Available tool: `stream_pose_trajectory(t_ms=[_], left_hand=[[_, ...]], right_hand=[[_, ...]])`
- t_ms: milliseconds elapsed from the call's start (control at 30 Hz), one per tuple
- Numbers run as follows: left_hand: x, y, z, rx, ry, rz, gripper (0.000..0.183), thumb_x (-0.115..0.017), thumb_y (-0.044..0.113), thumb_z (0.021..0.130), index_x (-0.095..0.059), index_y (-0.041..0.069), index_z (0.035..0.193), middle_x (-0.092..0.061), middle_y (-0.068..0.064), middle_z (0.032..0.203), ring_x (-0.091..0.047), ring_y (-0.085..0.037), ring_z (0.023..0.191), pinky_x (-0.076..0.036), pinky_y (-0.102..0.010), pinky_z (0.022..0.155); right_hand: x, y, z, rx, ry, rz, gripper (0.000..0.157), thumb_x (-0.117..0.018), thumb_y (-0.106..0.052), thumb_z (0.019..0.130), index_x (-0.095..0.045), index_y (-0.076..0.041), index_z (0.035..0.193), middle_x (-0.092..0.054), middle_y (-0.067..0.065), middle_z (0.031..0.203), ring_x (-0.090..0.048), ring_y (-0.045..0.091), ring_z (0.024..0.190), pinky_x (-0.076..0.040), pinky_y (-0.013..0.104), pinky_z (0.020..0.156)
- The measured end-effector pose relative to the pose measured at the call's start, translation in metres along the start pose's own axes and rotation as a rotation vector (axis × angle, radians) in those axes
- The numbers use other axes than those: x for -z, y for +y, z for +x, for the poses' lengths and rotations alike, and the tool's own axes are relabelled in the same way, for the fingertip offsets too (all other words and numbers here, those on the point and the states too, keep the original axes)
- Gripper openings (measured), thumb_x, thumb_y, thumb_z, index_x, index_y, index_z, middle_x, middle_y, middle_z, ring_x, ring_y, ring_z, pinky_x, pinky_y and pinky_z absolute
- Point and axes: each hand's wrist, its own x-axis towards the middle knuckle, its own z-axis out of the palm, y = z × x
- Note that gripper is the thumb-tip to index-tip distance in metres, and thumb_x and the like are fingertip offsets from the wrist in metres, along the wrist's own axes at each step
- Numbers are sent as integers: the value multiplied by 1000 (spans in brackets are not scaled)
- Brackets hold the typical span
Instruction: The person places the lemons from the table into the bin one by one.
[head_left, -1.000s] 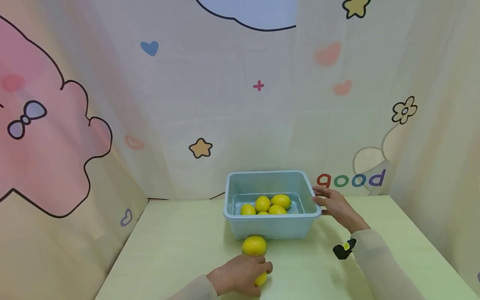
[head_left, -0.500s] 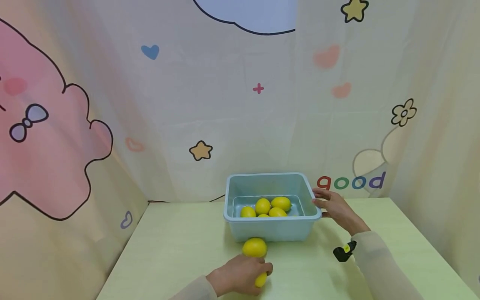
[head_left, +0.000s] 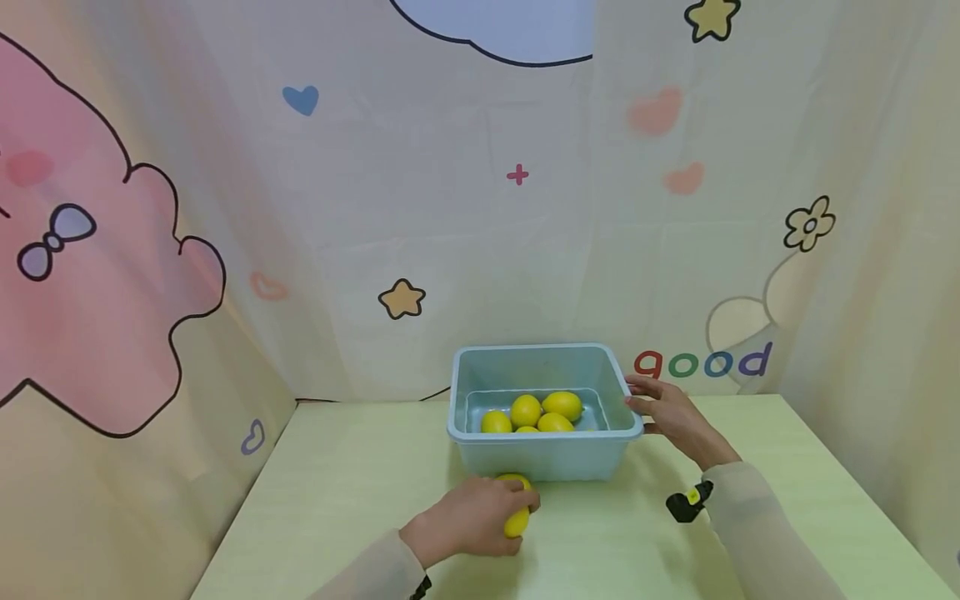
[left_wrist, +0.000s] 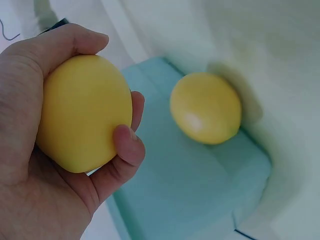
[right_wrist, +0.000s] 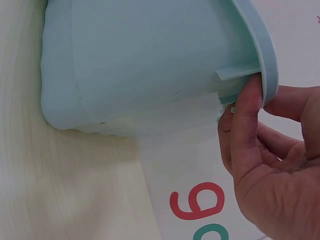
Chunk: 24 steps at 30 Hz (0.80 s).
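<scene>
My left hand [head_left: 476, 515] grips a yellow lemon [left_wrist: 85, 112], thumb and fingers curled round its sides. A second lemon [left_wrist: 206, 108] lies on the table against the near wall of a light blue plastic bin [head_left: 543, 457]; in the head view my left hand mostly covers it. Several more lemons [head_left: 562, 407] lie inside the bin, some partly hidden by its front wall. At the bin's right side my right hand [head_left: 675, 418] pinches the rim [right_wrist: 270, 65], with fingers tucked under the lip and the thumb over its outer edge.
The bin stands on a pale wood-look table [head_left: 352, 483], near its back edge. Behind and to both sides hangs a printed curtain [head_left: 450, 208]. A small black device [head_left: 688, 502] is strapped at the right wrist.
My left hand has moved forward toward the bin with the gripped lemon, and now overlaps the lemon by the bin. My right hand stays on the rim.
</scene>
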Motion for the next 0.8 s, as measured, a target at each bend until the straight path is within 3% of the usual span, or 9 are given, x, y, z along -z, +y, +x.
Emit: stream_pose_trajectory(t_ms=[367, 667, 800], left_hand=[[25, -9, -2, 34, 48, -18, 38, -76, 33, 81, -60, 28, 114, -56, 13, 92, -47, -3, 68, -39, -14, 58], [42, -17, -3, 43, 82, 18, 32, -74, 30, 82, -61, 25, 111, -57, 11, 90, -45, -5, 67, -37, -16, 56], [49, -20, -1, 50, 82, 22, 32, -73, 31, 83, -60, 24, 112, -56, 9, 89, -45, -6, 67, -37, -17, 52]], right_hand=[[1, 1, 1, 1, 3, -14, 61, -53, -24, 101, -29, -7, 154, -38, 23, 151, -55, 39, 123, -56, 45, 94], [1, 1, 1, 5, 1, -1, 61, -53, -23, 101, -28, -7, 154, -37, 23, 151, -47, 42, 131, -56, 45, 95], [1, 3, 2, -4, 0, 4, 61, -53, -23, 101, -28, -8, 154, -37, 22, 152, -50, 41, 129, -56, 44, 95]])
